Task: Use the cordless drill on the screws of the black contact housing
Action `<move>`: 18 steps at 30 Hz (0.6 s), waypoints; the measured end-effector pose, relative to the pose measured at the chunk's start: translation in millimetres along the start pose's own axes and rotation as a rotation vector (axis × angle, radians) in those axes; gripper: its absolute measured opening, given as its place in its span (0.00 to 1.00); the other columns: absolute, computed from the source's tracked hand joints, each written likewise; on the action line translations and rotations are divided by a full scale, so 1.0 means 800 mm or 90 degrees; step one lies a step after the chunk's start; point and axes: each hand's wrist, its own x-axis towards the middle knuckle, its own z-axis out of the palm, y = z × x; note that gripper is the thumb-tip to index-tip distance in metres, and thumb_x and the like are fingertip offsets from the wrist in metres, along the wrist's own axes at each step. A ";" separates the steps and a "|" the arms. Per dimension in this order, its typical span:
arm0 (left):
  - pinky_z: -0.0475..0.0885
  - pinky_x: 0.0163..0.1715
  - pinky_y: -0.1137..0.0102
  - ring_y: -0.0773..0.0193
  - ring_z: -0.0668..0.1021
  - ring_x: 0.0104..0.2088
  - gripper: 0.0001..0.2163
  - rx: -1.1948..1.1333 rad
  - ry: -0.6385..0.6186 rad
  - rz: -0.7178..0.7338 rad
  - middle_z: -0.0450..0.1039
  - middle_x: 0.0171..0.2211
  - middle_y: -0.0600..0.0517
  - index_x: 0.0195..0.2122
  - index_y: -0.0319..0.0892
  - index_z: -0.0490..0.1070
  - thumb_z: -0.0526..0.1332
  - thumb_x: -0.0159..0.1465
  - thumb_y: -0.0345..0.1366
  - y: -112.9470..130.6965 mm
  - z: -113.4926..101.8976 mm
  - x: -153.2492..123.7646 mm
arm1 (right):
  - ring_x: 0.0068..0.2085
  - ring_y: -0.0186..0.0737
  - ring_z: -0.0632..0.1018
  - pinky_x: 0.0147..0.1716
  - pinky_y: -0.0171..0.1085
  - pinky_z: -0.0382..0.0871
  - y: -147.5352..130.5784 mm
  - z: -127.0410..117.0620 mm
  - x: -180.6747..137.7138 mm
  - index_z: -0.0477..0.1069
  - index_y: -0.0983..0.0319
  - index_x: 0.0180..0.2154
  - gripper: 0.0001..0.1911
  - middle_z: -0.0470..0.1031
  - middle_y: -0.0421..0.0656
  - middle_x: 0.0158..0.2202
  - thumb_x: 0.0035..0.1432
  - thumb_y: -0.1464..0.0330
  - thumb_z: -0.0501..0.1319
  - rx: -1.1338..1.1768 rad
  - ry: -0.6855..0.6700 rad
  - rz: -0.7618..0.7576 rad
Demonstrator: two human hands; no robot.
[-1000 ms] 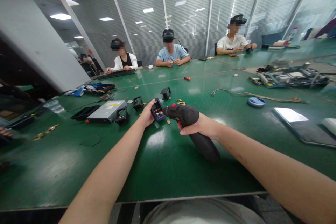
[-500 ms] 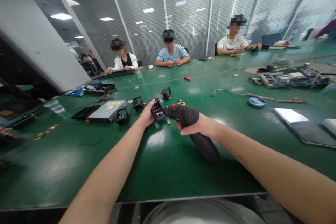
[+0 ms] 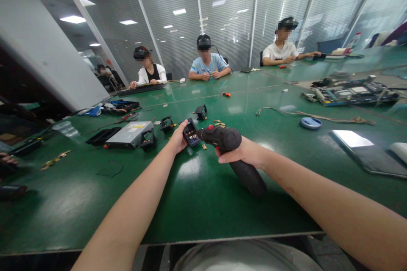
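My right hand [image 3: 243, 153] is wrapped round a black electric screwdriver [image 3: 229, 148], whose tip points left at a small black part [image 3: 191, 132]. That part has small metal pieces on its face and is pinched in my left hand [image 3: 177, 137], just above the green table [image 3: 197, 194]. A few small brass pieces [image 3: 218, 123] lie on the table right behind the two hands.
Left of my hands lie a grey metal drive box [image 3: 129, 134] and black brackets [image 3: 166, 124]. A blue round disc [image 3: 310, 123], a cable [image 3: 321, 116] and circuit boards [image 3: 349, 92] are at the right. Three people sit across the table.
My hands and the tool have held still. The person at the far right has stretched an arm out over the table, and a dark object has appeared at the far left edge.
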 end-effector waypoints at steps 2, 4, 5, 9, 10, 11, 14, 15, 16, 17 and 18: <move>0.82 0.40 0.61 0.55 0.86 0.31 0.17 0.000 -0.004 0.004 0.85 0.36 0.44 0.51 0.39 0.77 0.67 0.69 0.46 0.000 0.000 0.001 | 0.34 0.40 0.73 0.38 0.40 0.64 0.000 -0.001 0.000 0.78 0.63 0.35 0.20 0.76 0.39 0.30 0.39 0.67 0.80 0.000 0.000 -0.001; 0.82 0.40 0.61 0.55 0.86 0.31 0.16 0.004 -0.004 0.005 0.85 0.36 0.44 0.51 0.39 0.77 0.67 0.69 0.46 -0.001 -0.001 0.001 | 0.34 0.40 0.73 0.38 0.40 0.65 0.001 -0.001 0.000 0.78 0.62 0.36 0.21 0.76 0.39 0.31 0.39 0.68 0.80 0.002 -0.002 -0.005; 0.82 0.40 0.61 0.55 0.86 0.31 0.16 0.005 -0.004 0.004 0.85 0.36 0.44 0.51 0.39 0.77 0.67 0.69 0.46 -0.001 -0.001 0.001 | 0.34 0.40 0.73 0.38 0.40 0.65 0.001 -0.001 0.000 0.78 0.62 0.37 0.22 0.76 0.39 0.31 0.39 0.68 0.80 0.002 -0.003 -0.007; 0.82 0.39 0.60 0.54 0.86 0.31 0.18 0.011 0.002 -0.003 0.84 0.35 0.44 0.51 0.39 0.77 0.68 0.68 0.47 -0.001 -0.002 0.002 | 0.33 0.40 0.73 0.37 0.39 0.65 0.000 -0.001 0.000 0.78 0.62 0.37 0.21 0.76 0.38 0.30 0.39 0.68 0.81 0.002 -0.004 -0.001; 0.82 0.40 0.60 0.54 0.86 0.31 0.18 0.012 0.004 -0.004 0.84 0.35 0.44 0.50 0.39 0.77 0.68 0.68 0.48 -0.001 -0.003 0.002 | 0.33 0.40 0.73 0.37 0.39 0.65 0.000 -0.001 0.000 0.78 0.62 0.36 0.21 0.76 0.38 0.30 0.39 0.68 0.81 0.004 -0.005 0.001; 0.82 0.40 0.60 0.54 0.86 0.31 0.18 0.014 0.005 -0.005 0.84 0.35 0.44 0.50 0.40 0.77 0.68 0.68 0.48 -0.001 -0.003 0.002 | 0.34 0.40 0.73 0.37 0.39 0.65 0.000 -0.001 0.000 0.78 0.62 0.35 0.20 0.76 0.39 0.30 0.39 0.68 0.81 0.006 -0.007 0.001; 0.82 0.40 0.60 0.54 0.86 0.31 0.17 0.015 0.006 -0.006 0.84 0.35 0.44 0.50 0.40 0.77 0.68 0.68 0.48 -0.001 -0.003 0.002 | 0.34 0.40 0.74 0.38 0.39 0.65 0.001 -0.001 0.000 0.78 0.62 0.36 0.21 0.77 0.39 0.30 0.39 0.68 0.81 0.013 -0.009 -0.009; 0.83 0.40 0.60 0.54 0.86 0.31 0.17 0.014 0.006 -0.005 0.84 0.35 0.44 0.49 0.40 0.78 0.68 0.68 0.48 -0.001 -0.003 0.001 | 0.34 0.40 0.74 0.38 0.39 0.66 0.001 -0.001 0.001 0.78 0.61 0.38 0.23 0.77 0.39 0.31 0.39 0.68 0.81 0.014 -0.009 -0.012; 0.83 0.40 0.60 0.54 0.86 0.31 0.17 0.014 0.006 -0.003 0.84 0.35 0.45 0.49 0.40 0.78 0.68 0.68 0.48 -0.001 -0.003 0.001 | 0.34 0.40 0.74 0.38 0.39 0.66 0.001 -0.001 0.000 0.78 0.61 0.40 0.24 0.77 0.39 0.31 0.39 0.68 0.81 0.014 -0.008 -0.014; 0.83 0.40 0.60 0.54 0.86 0.31 0.16 0.015 0.005 0.000 0.84 0.35 0.45 0.49 0.40 0.78 0.67 0.68 0.48 -0.001 -0.003 0.001 | 0.34 0.40 0.73 0.38 0.39 0.66 0.000 -0.001 0.000 0.78 0.60 0.42 0.26 0.77 0.38 0.32 0.39 0.69 0.81 0.014 -0.006 -0.014; 0.83 0.40 0.60 0.54 0.86 0.31 0.16 0.017 0.003 0.003 0.84 0.35 0.45 0.49 0.40 0.78 0.67 0.69 0.47 -0.001 -0.003 0.001 | 0.34 0.40 0.73 0.38 0.39 0.66 0.000 -0.001 0.000 0.78 0.60 0.43 0.27 0.77 0.38 0.32 0.39 0.69 0.81 0.016 -0.006 -0.011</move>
